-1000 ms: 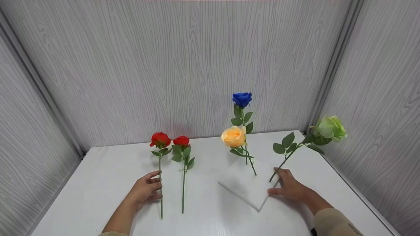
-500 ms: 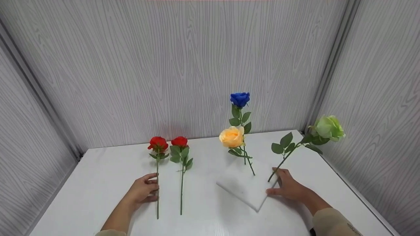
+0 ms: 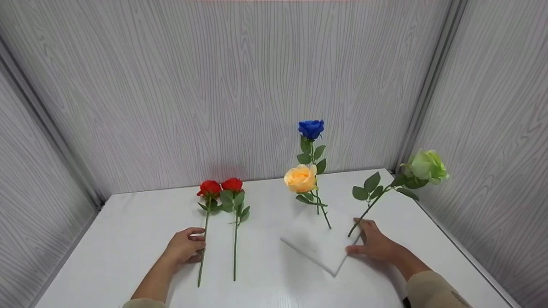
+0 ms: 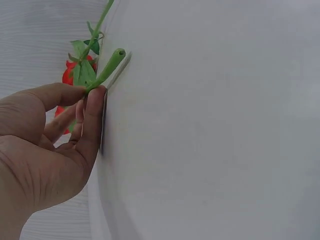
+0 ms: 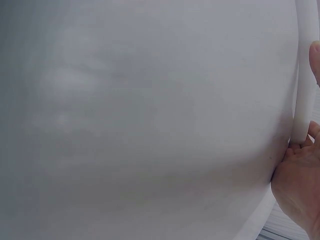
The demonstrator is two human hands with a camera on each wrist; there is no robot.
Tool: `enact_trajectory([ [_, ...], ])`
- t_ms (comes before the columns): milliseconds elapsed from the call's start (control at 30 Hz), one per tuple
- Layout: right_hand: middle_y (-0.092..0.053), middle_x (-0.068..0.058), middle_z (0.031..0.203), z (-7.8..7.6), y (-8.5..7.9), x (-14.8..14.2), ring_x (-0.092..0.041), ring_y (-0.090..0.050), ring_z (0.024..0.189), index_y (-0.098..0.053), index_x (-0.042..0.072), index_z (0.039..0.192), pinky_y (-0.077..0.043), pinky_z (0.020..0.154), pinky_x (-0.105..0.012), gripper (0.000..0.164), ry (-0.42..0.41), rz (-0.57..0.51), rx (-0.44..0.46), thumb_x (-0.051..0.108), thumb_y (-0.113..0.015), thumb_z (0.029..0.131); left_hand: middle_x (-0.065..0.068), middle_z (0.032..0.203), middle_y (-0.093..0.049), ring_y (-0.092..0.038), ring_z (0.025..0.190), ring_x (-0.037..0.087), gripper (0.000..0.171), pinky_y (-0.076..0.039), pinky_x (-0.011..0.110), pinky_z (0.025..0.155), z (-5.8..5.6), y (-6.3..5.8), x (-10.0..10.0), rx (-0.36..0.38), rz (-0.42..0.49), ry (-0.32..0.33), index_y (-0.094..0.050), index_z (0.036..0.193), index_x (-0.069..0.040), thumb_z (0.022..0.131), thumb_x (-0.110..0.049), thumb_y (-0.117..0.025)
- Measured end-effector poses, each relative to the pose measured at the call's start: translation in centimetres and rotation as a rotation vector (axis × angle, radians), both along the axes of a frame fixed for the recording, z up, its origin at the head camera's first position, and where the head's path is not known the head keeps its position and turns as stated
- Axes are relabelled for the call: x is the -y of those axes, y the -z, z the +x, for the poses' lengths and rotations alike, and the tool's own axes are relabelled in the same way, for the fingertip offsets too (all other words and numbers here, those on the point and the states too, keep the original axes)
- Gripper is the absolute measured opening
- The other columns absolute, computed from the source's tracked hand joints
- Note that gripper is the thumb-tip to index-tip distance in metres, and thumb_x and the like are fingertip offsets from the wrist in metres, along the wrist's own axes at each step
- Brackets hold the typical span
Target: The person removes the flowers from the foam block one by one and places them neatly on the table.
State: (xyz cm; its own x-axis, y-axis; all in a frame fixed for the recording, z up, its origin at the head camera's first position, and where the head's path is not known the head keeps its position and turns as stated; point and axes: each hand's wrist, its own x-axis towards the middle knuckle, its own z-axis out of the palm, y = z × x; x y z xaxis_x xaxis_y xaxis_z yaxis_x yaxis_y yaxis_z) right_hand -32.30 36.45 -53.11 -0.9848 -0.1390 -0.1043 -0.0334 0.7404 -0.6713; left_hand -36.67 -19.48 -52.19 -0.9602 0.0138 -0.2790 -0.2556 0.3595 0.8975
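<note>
My left hand (image 3: 185, 247) pinches the stem of a red rose (image 3: 209, 187). In the left wrist view thumb and fingertips close on its green stem (image 4: 110, 70), whose cut end sticks out past them. To its right lies a second red rose (image 3: 232, 185), the two blooms almost touching. My right hand (image 3: 374, 244) holds the right corner of a white slab (image 3: 308, 255), thumb on the near side. Standing from the slab are a blue rose (image 3: 311, 129), a peach-yellow rose (image 3: 300, 178) and a light green rose (image 3: 427, 166), which leans over my right hand.
A white table (image 3: 128, 239) carries everything. Grey wood-grained panels enclose it at the back (image 3: 205, 85) and on both sides. The green rose's bloom reaches out close to the right panel (image 3: 501, 128).
The held red rose has tilted: its bloom came down and moved nearer the other red rose, while its stem end swung left. My right hand and the slab keep their places.
</note>
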Motion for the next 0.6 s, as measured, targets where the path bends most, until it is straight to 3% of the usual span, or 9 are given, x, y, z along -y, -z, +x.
enact_trajectory([
  [333,-0.024,-0.033,0.164,-0.01,-0.16,0.01,-0.057,-0.019,0.161,-0.02,-0.001,0.169,-0.018,0.132,-0.074,0.118,-0.005,-0.023,0.02,0.047,-0.091,0.087,0.021,0.128,-0.07,-0.07,0.091,0.018,0.048,-0.064,0.032,0.07,0.31,-0.13,-0.6,-0.057,-0.064,-0.029,-0.058,0.145,0.004,0.098,-0.002,-0.068],
  [600,-0.023,-0.032,0.165,-0.13,0.01,-0.09,-0.056,-0.019,0.162,-0.02,0.0,0.17,-0.018,0.132,-0.073,0.119,-0.003,-0.011,0.021,0.05,-0.09,0.087,0.021,0.126,-0.074,-0.074,0.097,0.02,0.043,-0.064,0.03,0.071,0.15,0.23,-0.83,-0.135,-0.299,0.0,-0.065,0.14,0.0,0.097,-0.004,-0.07],
])
